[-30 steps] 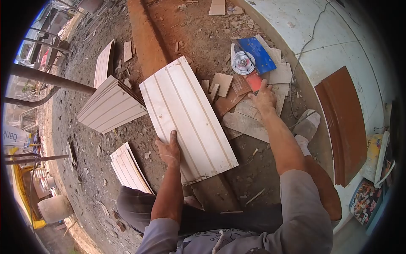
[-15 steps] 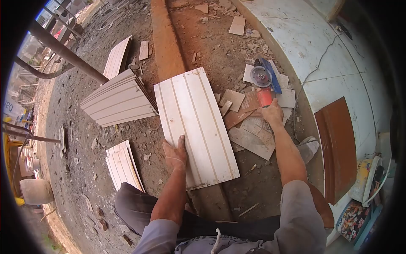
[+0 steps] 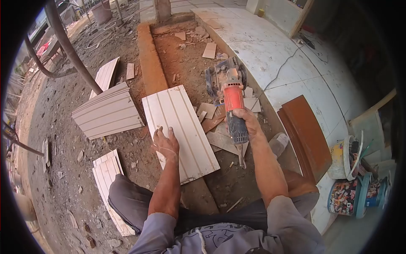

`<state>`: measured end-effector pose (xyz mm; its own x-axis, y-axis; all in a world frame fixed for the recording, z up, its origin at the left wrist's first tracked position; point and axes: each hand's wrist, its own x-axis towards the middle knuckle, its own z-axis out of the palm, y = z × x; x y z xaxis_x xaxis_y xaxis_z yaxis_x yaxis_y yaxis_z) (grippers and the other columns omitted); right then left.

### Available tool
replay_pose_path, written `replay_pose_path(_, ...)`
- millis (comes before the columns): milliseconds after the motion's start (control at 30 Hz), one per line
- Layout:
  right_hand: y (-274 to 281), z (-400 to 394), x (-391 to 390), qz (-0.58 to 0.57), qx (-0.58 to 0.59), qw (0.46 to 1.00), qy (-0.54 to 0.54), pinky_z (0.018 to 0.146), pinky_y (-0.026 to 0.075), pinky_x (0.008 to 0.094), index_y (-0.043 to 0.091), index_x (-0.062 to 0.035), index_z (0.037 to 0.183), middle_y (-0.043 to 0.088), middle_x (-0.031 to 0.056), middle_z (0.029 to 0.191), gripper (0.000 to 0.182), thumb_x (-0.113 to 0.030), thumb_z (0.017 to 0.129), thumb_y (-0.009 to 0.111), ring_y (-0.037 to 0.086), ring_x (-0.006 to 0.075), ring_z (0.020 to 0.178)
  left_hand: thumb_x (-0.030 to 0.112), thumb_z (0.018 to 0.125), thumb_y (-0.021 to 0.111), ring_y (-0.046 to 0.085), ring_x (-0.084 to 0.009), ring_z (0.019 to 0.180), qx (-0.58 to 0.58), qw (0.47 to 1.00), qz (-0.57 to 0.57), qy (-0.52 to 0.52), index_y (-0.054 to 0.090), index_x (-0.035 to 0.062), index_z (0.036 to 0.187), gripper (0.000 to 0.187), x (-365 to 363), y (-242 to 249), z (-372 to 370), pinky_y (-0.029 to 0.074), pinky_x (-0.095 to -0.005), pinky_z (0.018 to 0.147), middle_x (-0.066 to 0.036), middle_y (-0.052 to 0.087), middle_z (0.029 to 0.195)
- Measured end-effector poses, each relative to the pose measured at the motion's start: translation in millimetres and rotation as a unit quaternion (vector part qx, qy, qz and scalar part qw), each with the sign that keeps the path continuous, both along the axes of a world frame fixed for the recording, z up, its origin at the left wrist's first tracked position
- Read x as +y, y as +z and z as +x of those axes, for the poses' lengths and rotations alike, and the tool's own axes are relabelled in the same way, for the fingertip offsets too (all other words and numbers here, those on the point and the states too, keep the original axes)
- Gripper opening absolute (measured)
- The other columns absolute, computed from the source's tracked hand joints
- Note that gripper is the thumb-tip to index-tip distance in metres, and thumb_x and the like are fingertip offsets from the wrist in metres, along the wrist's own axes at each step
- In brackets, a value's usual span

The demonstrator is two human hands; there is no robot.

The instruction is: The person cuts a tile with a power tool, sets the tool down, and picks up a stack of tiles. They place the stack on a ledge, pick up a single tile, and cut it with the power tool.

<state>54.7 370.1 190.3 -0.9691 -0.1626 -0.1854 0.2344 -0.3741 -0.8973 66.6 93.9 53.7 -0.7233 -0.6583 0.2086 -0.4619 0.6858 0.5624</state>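
My right hand [image 3: 246, 121] grips a red and black electric tile cutter [image 3: 234, 99] by its body, raised above the broken tile pieces, base plate facing away from me. Below and left of it, a long striped white tile [image 3: 184, 131] lies at a slant in front of me, one end on a wooden board. My left hand [image 3: 166, 143] is over the tile's left edge, fingers spread and holding nothing. Left of that hand stands a stack of striped tiles [image 3: 109, 111], and more striped tiles [image 3: 108, 169] rest by my left knee.
Broken tile pieces [image 3: 224, 143] are scattered right of the long tile. A white tiled ledge [image 3: 292, 91] runs along the right, with brown tiles [image 3: 307, 135], buckets [image 3: 344, 197] and a cable [image 3: 281, 67]. Metal poles [image 3: 69, 46] cross the upper left.
My right hand has lifted the tile cutter and brought it closer and leftward, turning it. My left hand has loosened from the tile, its fingers now spread. The view has tilted up.
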Motion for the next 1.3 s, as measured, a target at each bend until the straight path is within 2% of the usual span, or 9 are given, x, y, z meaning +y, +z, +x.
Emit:
replay_pose_path(67,0.6,19.4,-17.8,-0.042,0.003,0.999,0.011,0.053,0.059,0.0349,0.056,0.0015,0.106,0.066,0.0145,0.081,0.048,-0.034,0.078,0.07,0.068,0.0235,0.061,0.046,0.092,0.055,0.061,-0.0308,0.108,0.101,0.964,0.205,-0.137,0.063,0.0027,0.115,0.05,1.3,24.7,1.7,0.043,-0.0439,0.096,-0.019,0.064,0.11)
replay_pose_path(133,3.0,38.1,-34.5,-0.103,-0.014,0.995,0.011,0.055,0.059,0.034,0.057,0.0014,0.104,0.067,0.0153,0.083,0.046,-0.035,0.079,0.069,0.068,0.0238,0.063,0.042,0.095,0.053,0.066,-0.0234,0.078,0.142,0.932,0.273,-0.191,0.068,-0.0036,0.098,0.048,13.4,59.8,11.7,0.05,-0.0345,0.071,-0.016,0.069,0.082)
replay_pose_path(167,1.5,46.1,-40.4,-0.106,-0.013,0.994,0.016,0.055,0.059,0.034,0.057,0.0014,0.104,0.067,0.0153,0.083,0.046,-0.035,0.079,0.069,0.068,0.0238,0.063,0.043,0.094,0.055,0.065,-0.0212,0.073,0.094,0.935,0.268,-0.212,0.068,-0.0042,0.096,0.049,14.3,70.3,14.9,0.05,-0.034,0.07,-0.015,0.069,0.077)
replay_pose_path(267,-4.8,64.3,-55.7,-0.093,-0.025,0.994,0.044,0.055,0.059,0.0338,0.058,0.0018,0.103,0.067,0.0159,0.084,0.046,-0.036,0.079,0.069,0.068,0.024,0.063,0.044,0.092,0.056,0.066,-0.023,0.077,-0.02,0.923,0.291,-0.252,0.068,-0.0053,0.097,0.051,12.9,99.9,30.2,0.051,-0.0344,0.073,-0.016,0.07,0.081)
replay_pose_path(367,0.3,85.4,-62.6,-0.079,-0.055,0.993,0.067,0.057,0.059,0.0329,0.057,0.0016,0.108,0.066,0.0145,0.083,0.05,-0.037,0.078,0.07,0.068,0.0232,0.064,0.045,0.092,0.058,0.067,-0.0242,0.082,0.071,0.938,0.272,-0.203,0.068,-0.006,0.099,0.053,-2.5,99.1,37.6,0.051,-0.035,0.076,-0.018,0.07,0.085)
replay_pose_path(667,26.4,138.2,-77.1,-0.059,-0.059,0.982,0.171,0.061,0.059,0.0337,0.053,-0.0004,0.117,0.065,0.0163,0.088,0.06,-0.035,0.072,0.073,0.068,0.0236,0.072,0.054,0.083,0.064,0.068,-0.0298,0.081,0.061,0.915,0.359,-0.176,0.065,-0.0076,0.093,0.062,-20.2,78.3,13.0,0.051,-0.0387,0.075,-0.022,0.068,0.084)
replay_pose_path(900,-4.7,141.4,-72.0,-0.114,-0.117,0.96,0.226,0.062,0.057,0.033,0.053,-0.0014,0.117,0.064,0.0131,0.09,0.058,-0.036,0.076,0.073,0.066,0.0201,0.073,0.044,0.078,0.066,0.066,-0.0416,0.084,0.088,0.975,0.186,-0.087,0.068,-0.0005,0.091,0.047,-21.8,129.0,35.6,0.05,-0.0473,0.077,-0.025,0.068,0.086)
replay_pose_path(1100,-53.3,139.8,-87.4,0.071,-0.019,0.996,0.048,0.081,0.049,0.0319,0.055,-0.0005,0.121,0.064,0.0111,0.1,0.054,-0.039,0.086,0.067,0.064,0.0214,0.09,0.042,0.079,0.066,0.067,-0.04,0.078,0.078,0.986,0.118,-0.084,0.066,0.0051,0.09,0.038,-2.9,132.9,44.5,0.051,-0.0477,0.074,-0.021,0.069,0.081)
replay_pose_path(1300,-68.8,143.3,-90.1,0.331,0.038,0.94,-0.073,0.087,0.046,0.0388,0.056,0.0069,0.114,0.064,0.0262,0.103,0.058,-0.046,0.091,0.059,0.063,0.0347,0.1,0.041,0.081,0.066,0.067,-0.0399,0.072,0.088,0.989,0.053,-0.109,0.062,0.0062,0.088,0.036,18.4,139.4,44.3,0.05,-0.0487,0.067,-0.02,0.068,0.075)
